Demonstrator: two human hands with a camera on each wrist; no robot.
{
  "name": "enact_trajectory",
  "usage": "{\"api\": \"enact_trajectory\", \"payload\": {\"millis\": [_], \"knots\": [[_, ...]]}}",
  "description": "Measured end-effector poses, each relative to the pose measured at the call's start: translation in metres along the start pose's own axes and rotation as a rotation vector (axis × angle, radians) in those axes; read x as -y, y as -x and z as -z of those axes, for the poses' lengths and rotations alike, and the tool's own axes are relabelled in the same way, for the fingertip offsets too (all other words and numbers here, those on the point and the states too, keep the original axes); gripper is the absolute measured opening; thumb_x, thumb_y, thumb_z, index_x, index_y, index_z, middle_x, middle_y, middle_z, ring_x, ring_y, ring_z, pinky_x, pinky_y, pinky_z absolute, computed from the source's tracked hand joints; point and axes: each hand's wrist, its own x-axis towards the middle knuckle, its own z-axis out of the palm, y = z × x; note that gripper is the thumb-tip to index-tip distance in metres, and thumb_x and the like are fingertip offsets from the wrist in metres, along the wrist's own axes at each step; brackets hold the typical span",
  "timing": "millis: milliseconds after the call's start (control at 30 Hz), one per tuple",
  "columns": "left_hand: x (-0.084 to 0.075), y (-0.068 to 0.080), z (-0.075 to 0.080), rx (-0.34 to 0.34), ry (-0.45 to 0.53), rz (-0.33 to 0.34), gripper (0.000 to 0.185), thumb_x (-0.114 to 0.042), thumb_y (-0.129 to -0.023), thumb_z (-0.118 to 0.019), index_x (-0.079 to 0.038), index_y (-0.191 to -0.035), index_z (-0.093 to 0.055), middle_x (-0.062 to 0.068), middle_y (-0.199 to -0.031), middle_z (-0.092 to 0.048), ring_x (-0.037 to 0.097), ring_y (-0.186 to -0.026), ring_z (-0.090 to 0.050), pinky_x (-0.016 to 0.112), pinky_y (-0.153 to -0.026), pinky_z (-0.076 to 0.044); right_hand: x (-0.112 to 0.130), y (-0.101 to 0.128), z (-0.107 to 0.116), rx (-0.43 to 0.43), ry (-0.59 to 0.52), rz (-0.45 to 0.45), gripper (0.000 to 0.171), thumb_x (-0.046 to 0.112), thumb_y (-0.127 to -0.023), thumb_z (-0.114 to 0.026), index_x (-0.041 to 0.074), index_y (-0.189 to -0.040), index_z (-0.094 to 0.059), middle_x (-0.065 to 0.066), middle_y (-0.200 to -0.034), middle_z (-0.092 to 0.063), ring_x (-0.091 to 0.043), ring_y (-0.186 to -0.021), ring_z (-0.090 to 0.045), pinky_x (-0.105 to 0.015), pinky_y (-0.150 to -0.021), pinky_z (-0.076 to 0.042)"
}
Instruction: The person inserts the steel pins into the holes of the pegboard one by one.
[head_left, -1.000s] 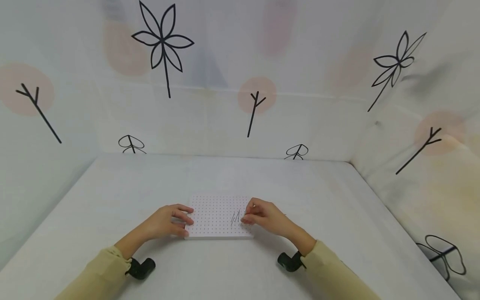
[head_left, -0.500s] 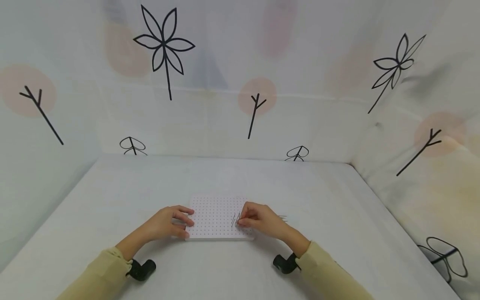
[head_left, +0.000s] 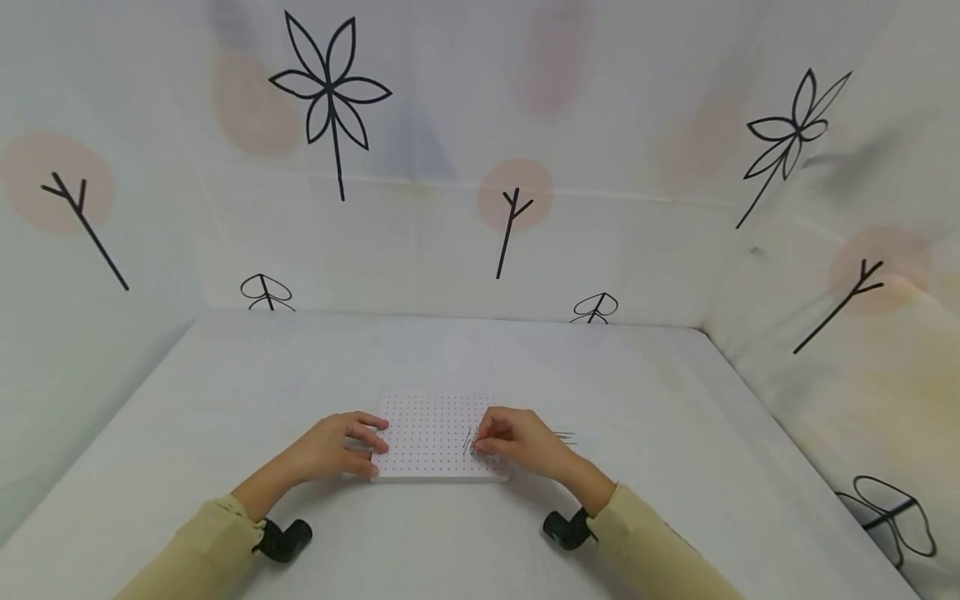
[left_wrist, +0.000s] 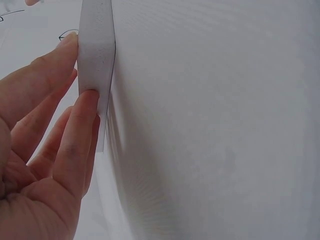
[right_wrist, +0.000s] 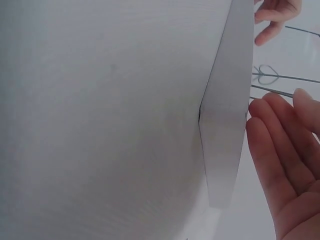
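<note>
A white pegboard (head_left: 423, 437) with rows of small holes lies flat on the table. My left hand (head_left: 333, 450) rests its fingertips against the board's left side; in the left wrist view a finger (left_wrist: 82, 115) touches the side wall of the board (left_wrist: 96, 65). Over the board's right part, my right hand (head_left: 525, 442) pinches a thin dark pin (right_wrist: 272, 90) between thumb and fingertip. Several slim pins (head_left: 467, 442) stand tilted in the holes just left of these fingertips. The lower end of the pinched pin is hard to make out.
More thin pins (head_left: 566, 434) lie on the white tablecloth (head_left: 420, 542) right of the board, partly behind my right hand. Printed fabric (head_left: 420, 233) walls the table at the back and sides. Each wrist wears a dark camera mount (head_left: 285, 540).
My right hand has moved a little left and down, up to the standing pins, uncovering the loose pins on the table. The left hand keeps its place on the board.
</note>
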Motion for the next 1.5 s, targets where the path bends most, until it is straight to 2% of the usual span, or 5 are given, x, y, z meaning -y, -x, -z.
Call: {"api": "enact_trajectory", "payload": {"millis": [367,600,767,1300,1500], "knots": [[-0.001,-0.001,0.001,0.002,-0.009,-0.006,0.025,-0.011,-0.067,-0.082,-0.010,-0.089,-0.072,0.012,-0.125,-0.054,0.018,-0.094,-0.062,0.025,-0.077,-0.051,0.004,-0.003,-0.004,-0.026,0.146,-0.010,0.009,0.003,-0.078,-0.072,0.010,-0.079,-0.066,0.007,-0.076,-0.062,-0.006,-0.070,-0.056,-0.022,-0.066,-0.049],[0.000,-0.002,0.001,0.006,-0.022,-0.023,0.024,-0.012,-0.067,-0.083,-0.010,-0.088,-0.073,0.012,-0.124,-0.054,0.020,-0.097,-0.061,0.025,-0.077,-0.051,0.001,0.003,0.000,-0.031,0.133,-0.034,0.010,-0.001,-0.079,-0.070,0.008,-0.082,-0.067,0.000,-0.081,-0.066,-0.009,-0.076,-0.059,-0.023,-0.073,-0.050],[0.001,-0.003,0.002,0.005,-0.013,-0.018,0.023,-0.012,-0.067,-0.083,-0.010,-0.088,-0.073,0.012,-0.124,-0.054,0.020,-0.098,-0.060,0.025,-0.077,-0.051,-0.004,0.009,0.006,-0.036,0.123,-0.042,0.010,-0.001,-0.079,-0.070,0.009,-0.084,-0.068,0.003,-0.083,-0.065,-0.008,-0.077,-0.060,-0.023,-0.074,-0.050],[0.001,-0.003,0.001,0.014,0.018,-0.012,0.024,-0.010,-0.067,-0.082,-0.008,-0.089,-0.072,0.013,-0.125,-0.053,0.018,-0.093,-0.063,0.025,-0.077,-0.051,-0.015,0.032,0.032,-0.096,0.132,-0.144,0.006,0.004,-0.079,-0.071,0.006,-0.085,-0.070,0.004,-0.083,-0.065,-0.012,-0.077,-0.061,-0.024,-0.071,-0.051],[0.001,-0.001,0.001,0.011,0.016,-0.007,0.025,-0.010,-0.067,-0.083,-0.008,-0.089,-0.072,0.013,-0.125,-0.053,0.018,-0.093,-0.063,0.025,-0.077,-0.051,-0.022,0.040,0.043,-0.114,0.145,-0.144,0.007,0.004,-0.079,-0.072,0.005,-0.086,-0.070,0.002,-0.085,-0.067,-0.011,-0.076,-0.062,-0.024,-0.070,-0.052]]}}
